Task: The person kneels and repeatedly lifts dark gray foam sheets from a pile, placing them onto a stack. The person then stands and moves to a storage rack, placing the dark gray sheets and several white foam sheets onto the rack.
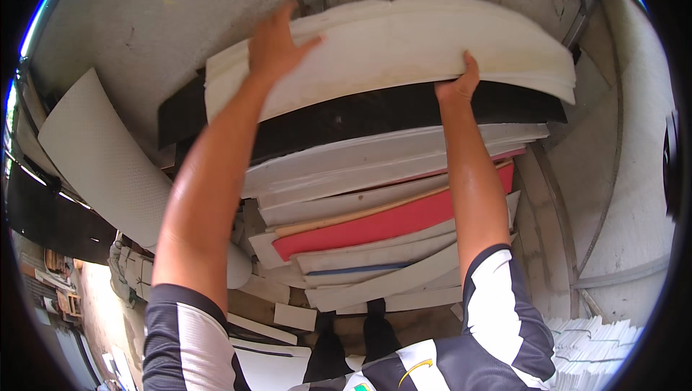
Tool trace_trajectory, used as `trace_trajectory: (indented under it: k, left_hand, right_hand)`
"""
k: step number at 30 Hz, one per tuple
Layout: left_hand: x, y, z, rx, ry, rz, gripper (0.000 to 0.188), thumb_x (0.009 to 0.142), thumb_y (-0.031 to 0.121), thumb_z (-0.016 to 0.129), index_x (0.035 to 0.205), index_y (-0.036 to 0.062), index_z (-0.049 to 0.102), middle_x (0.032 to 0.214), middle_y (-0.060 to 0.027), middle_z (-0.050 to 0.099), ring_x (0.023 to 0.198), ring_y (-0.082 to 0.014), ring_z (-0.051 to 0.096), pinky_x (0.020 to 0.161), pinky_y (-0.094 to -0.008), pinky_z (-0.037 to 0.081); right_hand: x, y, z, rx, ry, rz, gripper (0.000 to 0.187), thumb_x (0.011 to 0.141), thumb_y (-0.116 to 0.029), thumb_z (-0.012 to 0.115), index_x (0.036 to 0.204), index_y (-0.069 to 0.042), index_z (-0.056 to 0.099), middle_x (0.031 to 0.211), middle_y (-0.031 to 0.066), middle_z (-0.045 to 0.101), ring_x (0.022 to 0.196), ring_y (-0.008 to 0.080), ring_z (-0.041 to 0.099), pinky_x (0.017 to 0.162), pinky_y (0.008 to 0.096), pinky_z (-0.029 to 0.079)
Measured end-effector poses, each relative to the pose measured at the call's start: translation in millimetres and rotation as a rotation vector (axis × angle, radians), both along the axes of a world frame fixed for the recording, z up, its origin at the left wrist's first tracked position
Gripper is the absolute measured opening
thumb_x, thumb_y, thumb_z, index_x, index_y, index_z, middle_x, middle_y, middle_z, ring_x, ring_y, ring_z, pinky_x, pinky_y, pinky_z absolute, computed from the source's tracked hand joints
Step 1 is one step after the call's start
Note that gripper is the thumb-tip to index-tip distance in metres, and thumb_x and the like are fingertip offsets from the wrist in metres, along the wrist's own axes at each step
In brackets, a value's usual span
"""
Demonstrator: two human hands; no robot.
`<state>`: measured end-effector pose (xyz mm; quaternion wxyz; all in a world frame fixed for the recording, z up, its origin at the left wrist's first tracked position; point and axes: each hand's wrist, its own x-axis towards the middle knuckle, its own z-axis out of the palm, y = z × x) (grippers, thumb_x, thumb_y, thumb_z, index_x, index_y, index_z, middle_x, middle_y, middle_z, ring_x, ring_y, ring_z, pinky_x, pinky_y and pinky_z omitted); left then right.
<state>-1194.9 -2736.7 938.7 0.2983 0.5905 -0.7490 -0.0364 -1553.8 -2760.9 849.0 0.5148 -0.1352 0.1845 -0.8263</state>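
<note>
A long off-white sheet (404, 38), perhaps foam, stands on edge at the far side, its upper edge uneven. My right hand (459, 82) grips its near lower edge, thumb on the pale face and fingers hidden behind it. Toward the sheet's left end, my left hand (276, 49) is spread, thumb stretched out, slightly blurred; whether it touches the surface is unclear. Directly below and behind is a black sheet (346, 116), against the pale one. Nearer me come several white sheets (389, 153) and a red sheet (375, 221), stacked in a leaning row.
A curved textured white sheet (108, 153) leans at the left. Behind the stack rises a grey wall (180, 9). Bundled white strips (595, 351) lie at the lower right. Loose white offcuts (294, 316) are on the floor by my feet.
</note>
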Motion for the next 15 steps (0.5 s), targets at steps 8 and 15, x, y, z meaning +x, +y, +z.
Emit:
trace_trajectory:
  k: [8,15]
  left_hand:
    - [-25,14,-126,0.102,-0.488,0.204,0.128,0.061,0.079,0.084,0.167,0.0378,0.025,0.176,-0.0175,0.009,0.159,-0.0515,0.008,0.119,-0.0784,0.014]
    - [-28,22,-146,0.051,-0.525,0.233,0.121,0.064,0.072,0.086,0.165,0.0314,0.033,0.172,-0.0207,0.019,0.157,-0.0506,0.016,0.117,-0.0780,0.021]
  right_hand:
    - [-19,-43,-80,0.575,0.341,0.209,0.066,0.089,-0.034,0.080,0.143,-0.009,0.051,0.143,0.0113,0.054,0.125,0.0315,0.060,0.107,0.0571,0.050]
    - [-86,4,-69,0.570,2.058,-0.473,0.086,0.083,-0.062,0.081,0.144,-0.007,0.057,0.152,0.0211,0.051,0.137,0.0378,0.054,0.112,0.0599,0.044]
